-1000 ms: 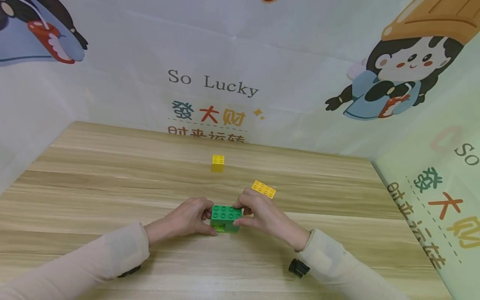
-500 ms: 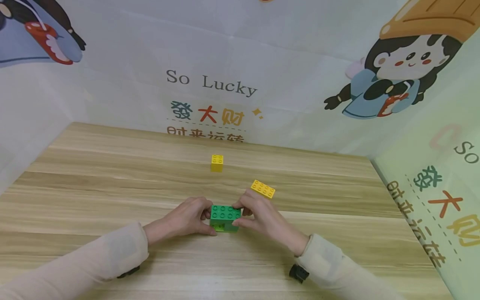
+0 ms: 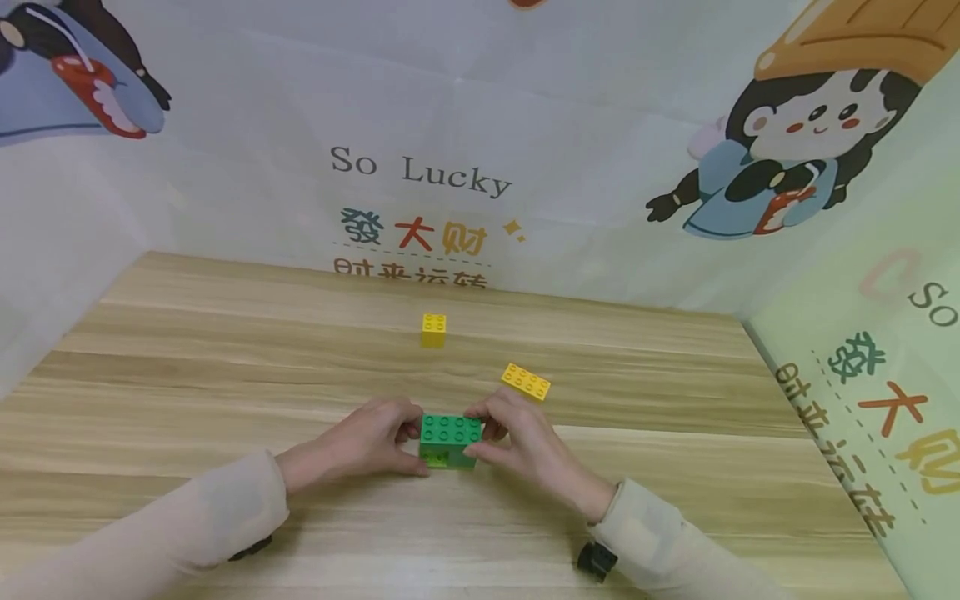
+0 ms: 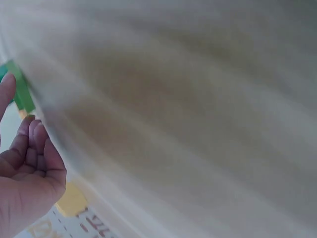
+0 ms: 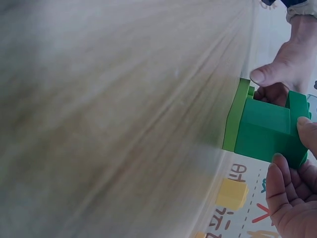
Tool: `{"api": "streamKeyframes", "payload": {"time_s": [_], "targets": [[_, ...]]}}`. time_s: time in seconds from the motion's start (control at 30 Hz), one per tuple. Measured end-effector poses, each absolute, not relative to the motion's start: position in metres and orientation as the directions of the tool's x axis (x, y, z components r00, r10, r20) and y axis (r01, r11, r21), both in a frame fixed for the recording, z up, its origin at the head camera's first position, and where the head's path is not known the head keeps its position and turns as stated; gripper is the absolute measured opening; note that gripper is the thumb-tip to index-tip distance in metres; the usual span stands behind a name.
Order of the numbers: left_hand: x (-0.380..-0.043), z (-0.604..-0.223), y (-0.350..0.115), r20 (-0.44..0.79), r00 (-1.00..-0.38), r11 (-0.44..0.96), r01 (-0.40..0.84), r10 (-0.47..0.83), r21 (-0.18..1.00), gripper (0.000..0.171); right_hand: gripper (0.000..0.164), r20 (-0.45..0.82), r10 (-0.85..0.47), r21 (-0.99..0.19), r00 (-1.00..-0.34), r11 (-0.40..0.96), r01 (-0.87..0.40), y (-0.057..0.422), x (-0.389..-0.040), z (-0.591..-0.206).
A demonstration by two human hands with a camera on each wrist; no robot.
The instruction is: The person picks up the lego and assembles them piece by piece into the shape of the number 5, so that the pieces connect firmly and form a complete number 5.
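A small stack of toy building bricks stands on the table in front of me. Its base is a thin light green brick (image 5: pixel 235 119). A dark green brick (image 5: pixel 261 124) rises from part of that base, and an eight-stud green brick (image 3: pixel 450 428) lies across the top, overhanging at the left. My left hand (image 3: pixel 363 443) holds the stack's left end, thumb low in front and fingers behind; their exact contact is partly hidden. At the right end, my right hand (image 3: pixel 528 446) pinches the top brick between thumb and fingers.
A flat yellow eight-stud brick (image 3: pixel 526 381) lies just beyond my right hand. Farther back stands a taller yellow four-stud brick (image 3: pixel 433 331). Printed cloth (image 3: pixel 570 183) walls in the wooden table (image 3: pixel 225 333) at the back and sides.
Both hands keep their places at the green stack. The head view shifts slightly; nothing is visibly taken up or let go.
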State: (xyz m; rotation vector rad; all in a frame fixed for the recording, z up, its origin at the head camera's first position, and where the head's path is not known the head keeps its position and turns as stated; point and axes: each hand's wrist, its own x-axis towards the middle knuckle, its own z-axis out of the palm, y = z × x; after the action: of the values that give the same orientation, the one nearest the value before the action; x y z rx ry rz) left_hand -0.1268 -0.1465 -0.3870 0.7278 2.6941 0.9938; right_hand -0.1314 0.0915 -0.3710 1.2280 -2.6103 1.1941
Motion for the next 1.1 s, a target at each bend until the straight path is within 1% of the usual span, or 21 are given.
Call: {"api": "streamKeyframes", "payload": {"time_s": [0.17, 0.23, 0.4, 0.57, 0.8, 0.97, 1.1], "targets": [[-0.137, -0.378, -0.158, -0.094, -0.889, 0.665, 0.261, 0.448, 0.700, 0.034, 0.034, 0.343, -0.648, -0.626, -0.680, 0.382, -0.680, 0.094, -0.131, -0.373], [-0.143, -0.375, -0.162, -0.108, -0.900, 0.664, 0.227, 0.423, 0.712, 0.035, 0.034, 0.351, -0.649, -0.621, -0.675, 0.379, -0.686, 0.094, -0.132, -0.374], [-0.164, -0.373, -0.167, -0.060, -0.930, 0.636, 0.200, 0.363, 0.746, 0.033, 0.035, 0.363, -0.646, -0.615, -0.671, 0.375, -0.693, 0.095, -0.132, -0.376], [-0.184, -0.375, -0.164, -0.015, -0.961, 0.610, 0.162, 0.275, 0.775, 0.039, 0.036, 0.379, -0.642, -0.609, -0.666, 0.368, -0.702, 0.096, -0.132, -0.378], [-0.208, -0.380, -0.158, -0.002, -0.990, 0.600, 0.083, 0.139, 0.796, 0.046, 0.036, 0.366, -0.636, -0.626, -0.679, 0.371, -0.686, 0.095, -0.132, -0.380], [-0.221, -0.381, -0.156, -0.014, -0.994, 0.581, 0.053, 0.110, 0.812, 0.051, 0.036, 0.352, -0.635, -0.640, -0.688, 0.373, -0.672, 0.095, -0.132, -0.379], [-0.229, -0.379, -0.152, -0.034, -0.995, 0.587, 0.029, 0.097, 0.809, 0.053, 0.037, 0.345, -0.632, -0.644, -0.694, 0.378, -0.665, 0.095, -0.132, -0.380]]}}
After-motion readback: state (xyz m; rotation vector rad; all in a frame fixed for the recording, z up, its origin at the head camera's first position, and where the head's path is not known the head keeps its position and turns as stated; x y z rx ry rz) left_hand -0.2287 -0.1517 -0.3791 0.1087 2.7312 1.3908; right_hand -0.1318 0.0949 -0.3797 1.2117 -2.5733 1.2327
